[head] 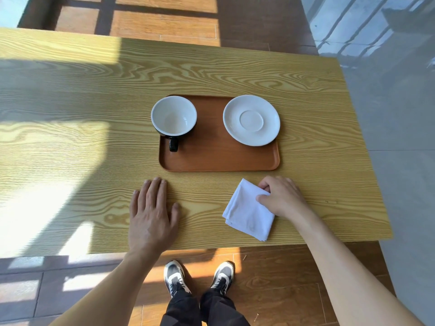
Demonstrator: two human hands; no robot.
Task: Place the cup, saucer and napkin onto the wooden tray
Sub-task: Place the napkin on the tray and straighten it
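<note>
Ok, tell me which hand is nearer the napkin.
Right. The right hand pinches the napkin at its right edge; the left hand lies flat on the table, well left of it.

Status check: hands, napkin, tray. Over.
Left hand flat on table, empty. Right hand pinching folded white napkin, still on table. Black-and-white cup, white saucer on brown wooden tray. Path clear.

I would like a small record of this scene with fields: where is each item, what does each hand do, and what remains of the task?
tray: wooden tray lies on the table
cup: cup stands at the tray's left end, empty, handle toward the person
saucer: saucer at the tray's right end, apart from the cup
napkin: folded napkin on the table, off the tray
left hand: left hand flat on the table
right hand: right hand pinches the napkin's edge
remaining: napkin only
</note>
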